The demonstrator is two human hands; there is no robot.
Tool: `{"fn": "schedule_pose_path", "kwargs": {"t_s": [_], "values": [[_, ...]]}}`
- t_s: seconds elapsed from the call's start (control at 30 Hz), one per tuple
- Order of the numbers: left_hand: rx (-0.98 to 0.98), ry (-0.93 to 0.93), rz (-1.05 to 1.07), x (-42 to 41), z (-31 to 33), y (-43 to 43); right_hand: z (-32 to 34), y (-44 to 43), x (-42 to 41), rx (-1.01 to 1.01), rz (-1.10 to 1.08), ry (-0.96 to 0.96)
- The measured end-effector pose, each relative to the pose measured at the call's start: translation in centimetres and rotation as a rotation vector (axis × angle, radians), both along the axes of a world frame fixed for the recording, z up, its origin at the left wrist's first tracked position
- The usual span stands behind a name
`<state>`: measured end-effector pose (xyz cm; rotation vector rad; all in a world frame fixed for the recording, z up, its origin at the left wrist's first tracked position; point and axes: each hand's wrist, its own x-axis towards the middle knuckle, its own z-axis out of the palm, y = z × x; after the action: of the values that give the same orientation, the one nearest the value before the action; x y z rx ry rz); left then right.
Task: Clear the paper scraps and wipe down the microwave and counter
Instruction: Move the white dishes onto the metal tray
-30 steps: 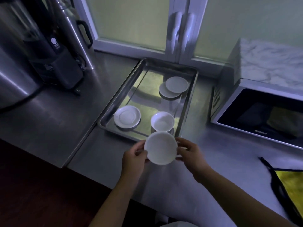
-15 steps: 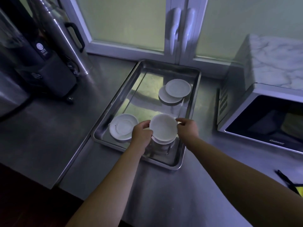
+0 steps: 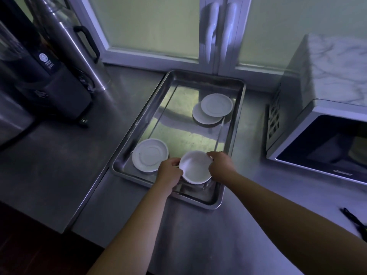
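Note:
A small white bowl (image 3: 195, 167) sits at the near right corner of a steel tray (image 3: 139, 124) on the steel counter (image 3: 198, 231). My left hand (image 3: 169, 173) grips its left rim and my right hand (image 3: 220, 165) pinches its right rim. It seems to rest on another bowl, which is mostly hidden below it. The microwave (image 3: 321, 124) stands to the right with its dark door facing me and a marbled top. No paper scraps show.
In the tray lie a white saucer (image 3: 150, 154) at the near left and two overlapping saucers (image 3: 213, 108) at the far right. A dark appliance (image 3: 49, 82) and a steel jug (image 3: 65, 44) stand at the left. A black strap (image 3: 355, 221) lies at the right edge.
Both hands carried the white bowl from above the counter's near side forward into the tray and lowered it onto the bowl at the near right corner.

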<state>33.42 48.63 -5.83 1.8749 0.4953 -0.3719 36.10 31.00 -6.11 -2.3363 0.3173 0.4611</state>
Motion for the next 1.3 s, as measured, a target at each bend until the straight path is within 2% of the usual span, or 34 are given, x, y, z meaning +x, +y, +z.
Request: {"fn": "schedule_pose_path", "kwargs": {"t_s": [0.23,0.37,0.47,0.57,0.67,0.8,1.0,1.1,1.2,1.3], "values": [[0.066,0.023,-0.021,-1.2,1.0,-0.1,0.6,0.0,-0.4,-0.102,0.241,0.031],[0.213,-0.028,-0.015,-1.8,3.0,-1.3,3.4,-1.5,-3.3,-0.007,0.215,-0.120],[0.214,-0.213,0.019,-3.4,5.3,-4.5,5.8,-5.4,-7.7,0.168,0.067,-0.230],[0.012,-0.298,-0.044,-5.7,6.9,-10.3,6.9,-11.8,-13.6,0.278,-0.131,-0.265],[-0.096,-0.268,-0.261,-8.6,7.2,-18.2,7.4,-19.5,-19.9,0.317,-0.374,-0.268],[-0.148,-0.127,-0.582,-13.4,6.1,-29.2,7.7,-30.0,-28.1,0.338,-0.720,-0.295],[-0.020,-0.015,-0.924,-19.2,4.4,-42.6,6.1,-42.6,-37.5,0.381,-1.114,-0.306],[0.113,-0.071,-1.001,-20.2,3.2,-47.7,4.5,-47.6,-39.8,0.388,-1.237,-0.305],[0.310,-0.151,-1.097,-20.5,1.8,-52.1,3.1,-52.6,-40.1,0.340,-1.236,-0.279],[0.497,-0.021,-1.214,-20.7,0.9,-55.2,2.2,-57.5,-38.3,0.262,-1.149,-0.230]]}}
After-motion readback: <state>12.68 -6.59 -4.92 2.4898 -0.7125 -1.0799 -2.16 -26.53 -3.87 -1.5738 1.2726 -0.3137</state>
